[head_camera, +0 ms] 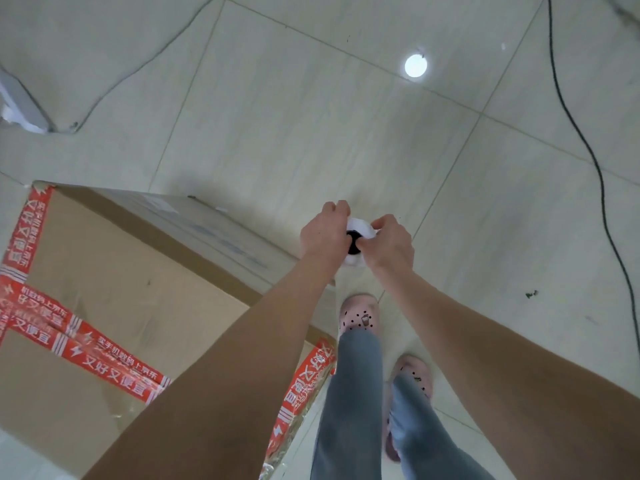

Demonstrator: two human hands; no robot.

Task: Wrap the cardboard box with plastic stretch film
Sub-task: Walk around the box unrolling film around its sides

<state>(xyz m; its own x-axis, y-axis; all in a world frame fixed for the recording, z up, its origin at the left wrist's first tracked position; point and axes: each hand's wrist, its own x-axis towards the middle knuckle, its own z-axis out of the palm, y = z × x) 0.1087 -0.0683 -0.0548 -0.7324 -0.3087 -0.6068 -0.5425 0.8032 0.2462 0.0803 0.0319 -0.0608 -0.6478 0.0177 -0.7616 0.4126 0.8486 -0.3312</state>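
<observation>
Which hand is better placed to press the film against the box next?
Probably the left hand: it holds the film roll on the side nearest the cardboard box. The right hand grips the roll's far side, away from the box.

Indoor room, plain utility or packing-type space; exact kind unclear. Glossy pale tile floor (311,133) with grout lines and a round ceiling-light reflection (415,65). 2 loose cables on the floor: black cable (602,199) at right, thin cable (138,67) at left. Big cardboard box (114,271) sealed with red printed tape (104,362) stands directly on the floor. Person wears pink clogs (358,315).
</observation>
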